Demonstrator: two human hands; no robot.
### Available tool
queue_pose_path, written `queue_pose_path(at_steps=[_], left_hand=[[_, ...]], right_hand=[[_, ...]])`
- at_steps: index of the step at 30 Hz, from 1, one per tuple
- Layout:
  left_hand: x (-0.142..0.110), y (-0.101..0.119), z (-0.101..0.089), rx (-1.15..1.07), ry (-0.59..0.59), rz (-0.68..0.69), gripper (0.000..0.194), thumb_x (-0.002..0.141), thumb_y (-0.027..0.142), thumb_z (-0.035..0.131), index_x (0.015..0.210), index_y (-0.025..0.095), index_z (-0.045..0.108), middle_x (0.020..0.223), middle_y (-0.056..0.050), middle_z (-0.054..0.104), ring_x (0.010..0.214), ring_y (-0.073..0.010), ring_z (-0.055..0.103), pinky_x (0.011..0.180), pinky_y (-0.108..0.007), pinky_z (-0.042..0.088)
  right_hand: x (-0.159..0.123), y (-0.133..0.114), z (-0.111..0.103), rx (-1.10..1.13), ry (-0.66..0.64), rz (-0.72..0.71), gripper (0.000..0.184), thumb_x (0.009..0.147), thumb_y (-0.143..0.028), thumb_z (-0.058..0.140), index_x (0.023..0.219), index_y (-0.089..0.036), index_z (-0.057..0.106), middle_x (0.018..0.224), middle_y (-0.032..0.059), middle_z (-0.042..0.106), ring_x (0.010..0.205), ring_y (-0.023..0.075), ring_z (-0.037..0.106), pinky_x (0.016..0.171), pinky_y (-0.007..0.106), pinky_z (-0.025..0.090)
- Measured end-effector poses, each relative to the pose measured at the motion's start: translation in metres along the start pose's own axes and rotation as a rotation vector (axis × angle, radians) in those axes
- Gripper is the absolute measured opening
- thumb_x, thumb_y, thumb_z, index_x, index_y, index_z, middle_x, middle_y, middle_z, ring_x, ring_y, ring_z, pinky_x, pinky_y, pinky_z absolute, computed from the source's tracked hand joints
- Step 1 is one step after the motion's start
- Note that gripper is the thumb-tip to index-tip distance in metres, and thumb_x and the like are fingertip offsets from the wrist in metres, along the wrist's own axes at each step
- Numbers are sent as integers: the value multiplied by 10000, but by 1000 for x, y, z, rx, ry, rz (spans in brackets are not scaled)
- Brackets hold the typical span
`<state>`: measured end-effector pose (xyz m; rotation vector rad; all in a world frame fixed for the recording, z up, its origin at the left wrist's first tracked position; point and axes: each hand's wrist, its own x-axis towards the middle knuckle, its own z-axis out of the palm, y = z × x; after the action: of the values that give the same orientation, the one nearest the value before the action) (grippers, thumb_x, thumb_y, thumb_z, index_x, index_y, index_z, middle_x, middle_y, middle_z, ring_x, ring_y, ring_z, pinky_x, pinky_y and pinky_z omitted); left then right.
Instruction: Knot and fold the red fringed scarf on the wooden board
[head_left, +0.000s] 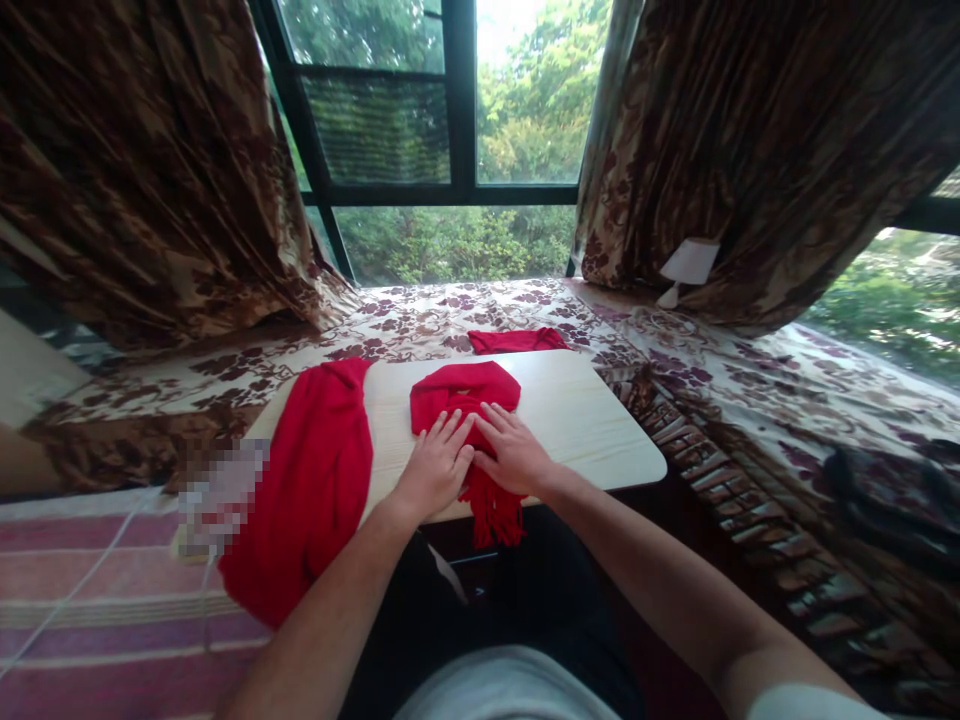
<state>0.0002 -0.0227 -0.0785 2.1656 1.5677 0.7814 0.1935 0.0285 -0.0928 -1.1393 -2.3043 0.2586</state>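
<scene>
A red scarf [466,378] lies looped on the pale wooden table [592,420], its fringed end hanging over the near edge. My left hand [439,462] rests flat on the scarf's near left part, fingers stretched out. Beside it, my right hand [512,452] presses on the near right part, its fingers also extended. The two hands almost meet at the middle, thumbs close together. Neither one is wrapped around the cloth. What lies beneath the palms is hidden.
More red cloth [319,480] drapes over the table's left end. Behind the table, a folded red cloth [517,341] lies on the floral-covered window seat [420,310]. A small white lamp [688,262] stands at the back right. A striped bedspread [82,610] is at left.
</scene>
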Motion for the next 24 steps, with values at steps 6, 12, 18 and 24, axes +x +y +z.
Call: queue_pose_path(at_steps=[6,12,18,24], left_hand=[[3,-16,24,190,-79,-40,548,1016,367,333,1550,254,383,1636,-80,296,1535,-301,181,1207,-616,129],[2,-19,26,212,-121,-54,564,1023,385,288,1566,244,346,1647,-69,269,1540,-273,168,1226,-576,104],[2,-20,18,205,-155,-50,573,1015,349,289,1574,232,325,1657,-56,238,1546,-258,140,1230,-562,95],[2,-23,20,157,-135,-48,571,1001,322,307,1566,244,345,1646,-60,264,1542,-266,161,1224,-574,99]], right_hand=[[-15,-11,16,-103,-246,55,718,971,-536,439,1594,-211,295,1668,80,181,1551,301,98,1235,553,113],[-13,-8,16,-83,-312,82,733,984,-557,405,1606,-201,248,1676,79,127,1555,300,37,1231,559,99],[-11,4,11,34,-331,26,668,993,-517,421,1584,-226,316,1662,98,161,1549,315,67,1213,597,149],[-8,20,-4,324,-112,28,392,972,-307,459,1265,-212,701,1387,103,623,1345,248,538,1152,461,390]])
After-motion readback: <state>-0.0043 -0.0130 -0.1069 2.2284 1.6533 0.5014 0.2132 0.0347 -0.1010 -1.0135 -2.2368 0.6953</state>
